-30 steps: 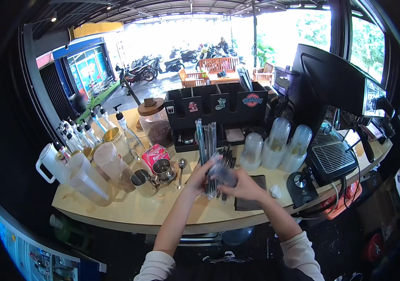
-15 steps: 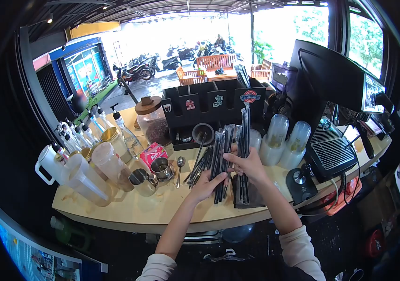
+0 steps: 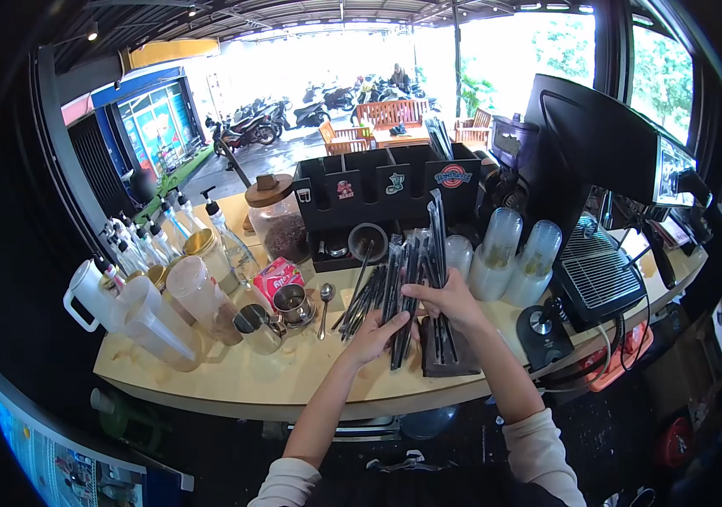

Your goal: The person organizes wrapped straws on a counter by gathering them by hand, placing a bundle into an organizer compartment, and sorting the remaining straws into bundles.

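Observation:
My left hand (image 3: pixel 374 335) is closed around a bundle of black wrapped straws (image 3: pixel 403 287), held upright above the wooden counter. Close beside it, my right hand (image 3: pixel 450 302) grips more black straws (image 3: pixel 438 241), which lean slightly left at the top. The two bundles nearly touch between my hands. Several loose straws (image 3: pixel 359 304) lie on the counter left of my left hand. Below my right hand is a dark flat pad or cloth (image 3: pixel 452 362) at the counter's front edge.
A black divided organizer (image 3: pixel 386 190) stands behind my hands. On the left are metal cups (image 3: pixel 258 328), a spoon (image 3: pixel 324 308), plastic pitchers (image 3: pixel 158 325), pump bottles (image 3: pixel 226 224) and a jar (image 3: pixel 278 224). To the right are plastic cups (image 3: pixel 500 245), a tamper (image 3: pixel 540 319) and an espresso machine (image 3: pixel 602 262).
The straws in my right hand have shifted and now lean left at the top, closer to the left bundle. My hands have stayed in nearly the same place.

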`<action>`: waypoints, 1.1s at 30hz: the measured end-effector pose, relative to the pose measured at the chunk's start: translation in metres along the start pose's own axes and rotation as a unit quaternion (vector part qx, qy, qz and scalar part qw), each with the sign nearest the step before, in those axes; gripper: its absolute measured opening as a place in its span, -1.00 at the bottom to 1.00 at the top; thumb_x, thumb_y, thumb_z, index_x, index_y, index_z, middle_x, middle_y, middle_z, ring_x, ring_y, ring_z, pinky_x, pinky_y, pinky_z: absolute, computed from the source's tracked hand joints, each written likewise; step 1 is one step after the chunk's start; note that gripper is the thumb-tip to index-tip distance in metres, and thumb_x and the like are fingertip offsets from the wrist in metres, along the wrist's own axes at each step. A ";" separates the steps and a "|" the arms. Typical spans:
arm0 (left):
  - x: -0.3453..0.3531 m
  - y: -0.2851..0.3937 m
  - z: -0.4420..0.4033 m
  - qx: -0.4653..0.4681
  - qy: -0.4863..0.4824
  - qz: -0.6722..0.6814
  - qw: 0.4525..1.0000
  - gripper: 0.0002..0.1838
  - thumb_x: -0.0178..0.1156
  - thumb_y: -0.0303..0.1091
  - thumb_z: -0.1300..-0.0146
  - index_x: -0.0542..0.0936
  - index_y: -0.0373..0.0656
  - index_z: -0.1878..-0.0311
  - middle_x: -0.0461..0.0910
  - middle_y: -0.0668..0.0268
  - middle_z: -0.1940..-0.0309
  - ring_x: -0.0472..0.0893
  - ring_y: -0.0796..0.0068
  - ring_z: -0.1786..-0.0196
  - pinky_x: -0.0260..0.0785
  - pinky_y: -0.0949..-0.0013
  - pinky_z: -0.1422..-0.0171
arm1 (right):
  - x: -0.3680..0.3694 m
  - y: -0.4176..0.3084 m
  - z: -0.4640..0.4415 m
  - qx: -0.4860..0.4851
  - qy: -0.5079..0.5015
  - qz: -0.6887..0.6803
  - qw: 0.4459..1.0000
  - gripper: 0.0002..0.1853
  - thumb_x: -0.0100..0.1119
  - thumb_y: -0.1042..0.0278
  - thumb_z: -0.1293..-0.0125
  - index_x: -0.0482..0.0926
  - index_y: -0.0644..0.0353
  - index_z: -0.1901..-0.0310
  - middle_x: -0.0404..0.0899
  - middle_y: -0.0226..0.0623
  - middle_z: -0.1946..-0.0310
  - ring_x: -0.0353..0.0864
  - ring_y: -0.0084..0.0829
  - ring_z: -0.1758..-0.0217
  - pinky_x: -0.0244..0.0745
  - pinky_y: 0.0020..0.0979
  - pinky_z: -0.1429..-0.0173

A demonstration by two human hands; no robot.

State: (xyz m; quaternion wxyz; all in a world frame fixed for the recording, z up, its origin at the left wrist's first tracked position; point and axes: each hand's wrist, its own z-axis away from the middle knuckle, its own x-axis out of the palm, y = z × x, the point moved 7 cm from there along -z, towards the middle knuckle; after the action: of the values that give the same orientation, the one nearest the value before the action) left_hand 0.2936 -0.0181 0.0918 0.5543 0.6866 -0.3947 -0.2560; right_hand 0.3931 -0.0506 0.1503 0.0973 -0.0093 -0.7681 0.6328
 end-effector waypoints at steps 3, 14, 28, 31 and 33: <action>0.004 0.002 0.002 -0.050 -0.034 -0.022 0.998 -0.66 -0.06 -0.12 -0.28 0.50 -0.17 0.10 0.56 0.41 0.51 0.22 0.83 0.74 0.00 0.69 0.69 | 0.001 0.009 -0.002 0.021 -0.038 -0.058 0.997 -0.80 0.26 0.42 -0.03 0.48 0.25 0.32 0.27 -0.56 0.80 0.18 -0.74 0.80 0.12 -0.62 0.68; -0.012 -0.027 0.001 -0.038 0.070 0.173 0.982 -0.59 -0.35 0.03 -0.35 0.32 -0.09 0.09 0.46 0.32 0.31 0.13 0.76 0.71 -0.08 0.67 0.71 | -0.015 0.007 -0.013 -0.130 0.108 -0.061 0.984 -0.80 0.09 0.30 -0.20 0.43 0.23 0.46 0.37 -0.44 0.72 0.36 -0.63 0.68 0.30 -0.59 0.57; -0.002 -0.009 0.006 0.021 0.101 0.046 0.994 -0.78 -0.12 -0.19 -0.33 0.37 -0.14 0.16 0.34 0.47 0.53 0.16 0.82 0.67 -0.06 0.69 0.68 | -0.001 0.003 -0.005 -0.054 0.052 -0.049 0.996 -0.76 0.27 0.39 -0.05 0.41 0.26 0.32 0.33 -0.53 0.74 0.25 -0.71 0.77 0.25 -0.61 0.65; -0.001 -0.008 0.008 0.029 0.113 0.032 0.993 -0.75 -0.11 -0.20 -0.33 0.40 -0.17 0.12 0.34 0.47 0.54 0.17 0.81 0.68 -0.05 0.69 0.68 | -0.002 0.006 -0.005 -0.043 0.060 -0.061 0.995 -0.78 0.26 0.38 -0.05 0.42 0.23 0.35 0.33 -0.53 0.74 0.25 -0.71 0.77 0.32 -0.60 0.62; -0.001 -0.008 0.008 0.037 0.114 0.036 0.992 -0.74 -0.12 -0.21 -0.33 0.40 -0.18 0.11 0.34 0.47 0.55 0.17 0.81 0.68 -0.04 0.69 0.68 | -0.002 0.006 -0.004 -0.042 0.056 -0.072 0.995 -0.79 0.26 0.37 -0.06 0.42 0.21 0.36 0.33 -0.53 0.74 0.25 -0.71 0.77 0.34 -0.59 0.60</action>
State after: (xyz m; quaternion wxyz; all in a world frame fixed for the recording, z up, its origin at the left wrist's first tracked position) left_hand 0.2888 -0.0217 0.0817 0.5788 0.7167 -0.3627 -0.1407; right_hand 0.3947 -0.0460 0.1452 0.1851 0.0059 -0.7862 0.5895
